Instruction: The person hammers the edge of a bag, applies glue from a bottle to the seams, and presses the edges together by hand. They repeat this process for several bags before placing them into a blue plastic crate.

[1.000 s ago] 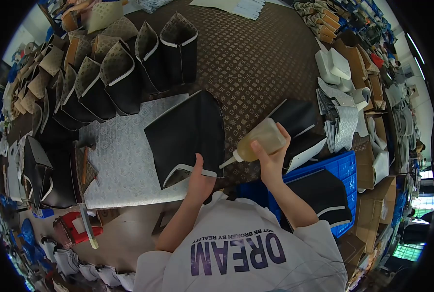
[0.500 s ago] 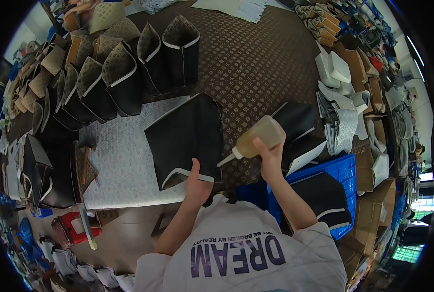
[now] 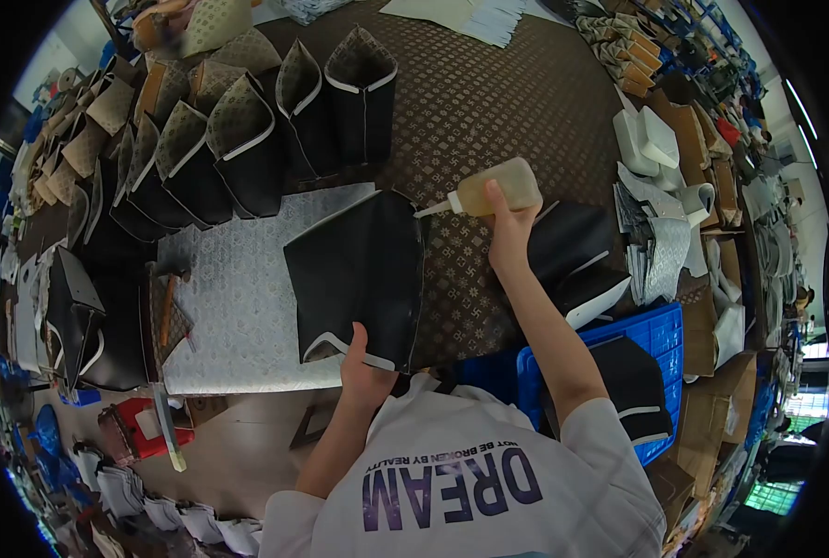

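Observation:
A black bag panel piece (image 3: 359, 270) with a white-edged opening lies at the middle, partly over a pale patterned sheet (image 3: 233, 288). My left hand (image 3: 366, 374) grips its near edge, thumb on top by the white trim. In my right hand (image 3: 512, 219) is a squeeze bottle (image 3: 500, 188) of yellowish liquid, held on its side. The bottle's thin nozzle points left and reaches the far right corner of the black piece. Whether liquid is coming out cannot be made out.
Several black bags (image 3: 363, 98) stand open at the back left. A hammer (image 3: 168, 312) lies at the sheet's left. Right of my arm are more black pieces (image 3: 573, 246) and a blue crate (image 3: 670, 358). White containers (image 3: 656, 139) sit at the right. Another person's arm shows far left.
My right hand has moved away from me with the bottle, its nozzle going from the piece's near right corner to its far right corner. My left hand still holds the near edge.

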A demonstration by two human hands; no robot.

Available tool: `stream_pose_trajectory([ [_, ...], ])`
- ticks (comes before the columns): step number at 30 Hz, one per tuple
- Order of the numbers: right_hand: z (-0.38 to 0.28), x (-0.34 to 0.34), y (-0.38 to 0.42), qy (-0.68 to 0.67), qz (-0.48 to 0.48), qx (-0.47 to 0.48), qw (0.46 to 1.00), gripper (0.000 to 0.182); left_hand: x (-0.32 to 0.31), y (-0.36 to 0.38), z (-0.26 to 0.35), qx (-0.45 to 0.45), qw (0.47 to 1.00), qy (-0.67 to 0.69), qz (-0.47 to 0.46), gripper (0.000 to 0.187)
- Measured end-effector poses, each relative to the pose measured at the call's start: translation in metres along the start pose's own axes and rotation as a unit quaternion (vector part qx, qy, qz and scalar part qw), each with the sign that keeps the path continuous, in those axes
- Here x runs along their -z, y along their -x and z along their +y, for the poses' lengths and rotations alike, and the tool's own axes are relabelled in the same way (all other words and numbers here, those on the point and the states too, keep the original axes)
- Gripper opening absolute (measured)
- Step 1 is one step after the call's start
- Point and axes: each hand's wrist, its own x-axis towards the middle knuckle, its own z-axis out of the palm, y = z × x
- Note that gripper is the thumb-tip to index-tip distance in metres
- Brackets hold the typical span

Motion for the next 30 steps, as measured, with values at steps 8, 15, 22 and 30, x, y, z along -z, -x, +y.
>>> stream_pose_trajectory([
  [8,-0.01,-0.02,0.014,0.05,0.043,0.076,0.995,0.087,-0.008,-0.001,0.001,-0.005,1.0,0.004,0.012,0.051],
  [15,-0.039,-0.013,0.043,0.061,0.021,0.029,0.998,0.083,-0.017,-0.009,-0.002,-0.01,1.0,0.004,0.0,0.051],
  [22,-0.059,-0.005,0.088,0.092,-0.01,0.032,0.995,0.082,-0.02,-0.018,-0.008,-0.01,1.0,-0.007,-0.009,0.055],
  [30,-0.063,0.002,0.142,0.077,-0.027,0.041,0.996,0.086,-0.025,-0.034,-0.016,-0.021,0.998,-0.059,-0.025,0.057],
])
